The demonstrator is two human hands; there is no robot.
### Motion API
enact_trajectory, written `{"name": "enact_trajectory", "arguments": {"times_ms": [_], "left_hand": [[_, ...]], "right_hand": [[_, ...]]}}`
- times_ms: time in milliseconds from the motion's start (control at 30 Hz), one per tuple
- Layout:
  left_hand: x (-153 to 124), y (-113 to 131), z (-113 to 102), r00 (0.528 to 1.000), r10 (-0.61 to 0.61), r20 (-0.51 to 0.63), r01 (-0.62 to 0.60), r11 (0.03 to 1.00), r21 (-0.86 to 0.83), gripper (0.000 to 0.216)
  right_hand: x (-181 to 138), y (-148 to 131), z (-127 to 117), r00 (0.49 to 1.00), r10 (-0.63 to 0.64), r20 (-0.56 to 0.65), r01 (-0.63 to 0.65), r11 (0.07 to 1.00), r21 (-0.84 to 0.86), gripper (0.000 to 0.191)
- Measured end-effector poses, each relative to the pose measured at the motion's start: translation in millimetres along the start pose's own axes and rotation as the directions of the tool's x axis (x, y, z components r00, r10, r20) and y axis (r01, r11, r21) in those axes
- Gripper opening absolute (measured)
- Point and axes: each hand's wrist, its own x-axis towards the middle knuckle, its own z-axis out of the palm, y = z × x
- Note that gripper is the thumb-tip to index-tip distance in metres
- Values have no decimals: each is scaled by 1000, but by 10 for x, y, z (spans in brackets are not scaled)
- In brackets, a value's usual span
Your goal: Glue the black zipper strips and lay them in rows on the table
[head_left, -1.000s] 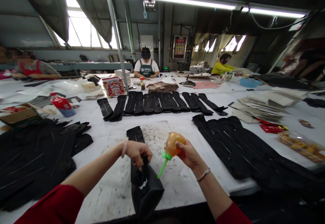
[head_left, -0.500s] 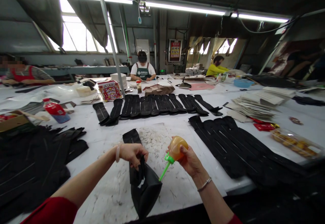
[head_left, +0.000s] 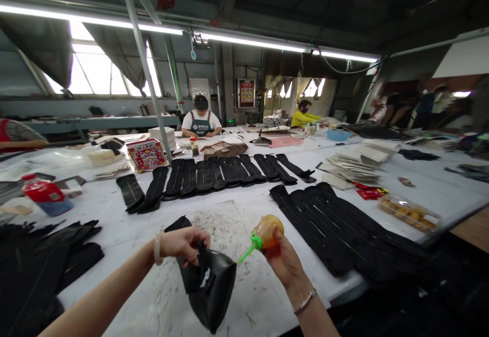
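Apparent dispensing step: left hand [head_left: 186, 246] pinches black piece [head_left: 217, 292], right hand [head_left: 286, 260] grips bottle [head_left: 269, 229], calling for a steadily aimed nozzle [head_left: 248, 251].

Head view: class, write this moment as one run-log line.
Left hand: gripping black piece | right hand: holding squeeze bottle | green nozzle: pointing down, tip near piece's edge | beyond: row of black strips
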Motion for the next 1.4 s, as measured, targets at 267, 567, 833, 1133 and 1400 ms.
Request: {"name": "enact_trajectory", "arguments": {"times_ms": [267, 567, 833, 1133, 1400], "left_hand": [[47, 107, 66, 998, 15, -66, -15, 1000, -4, 33], [127, 118, 67, 994, 46, -102, -54, 996, -76, 25], [151, 60, 27, 993, 75, -93, -83, 993, -87, 23], [201, 35, 27, 991, 78, -113, -89, 991, -99, 27], [212, 100, 44, 989, 99, -112, -107, 992, -65, 29]], "right_hand": [[-13, -24, 14, 996, -24, -90, 29, 998, 54, 42], [17, -154, -10, 979, -184, -91, 188, 981, 41, 49], [113, -157, -126, 974, -198, -107, 203, 979, 35, 54], [52, -205, -134, 974, -214, -69, 214, 977, -11, 51], [39, -193, -164, 960, -269, -81, 266, 963, -45, 49]]}}
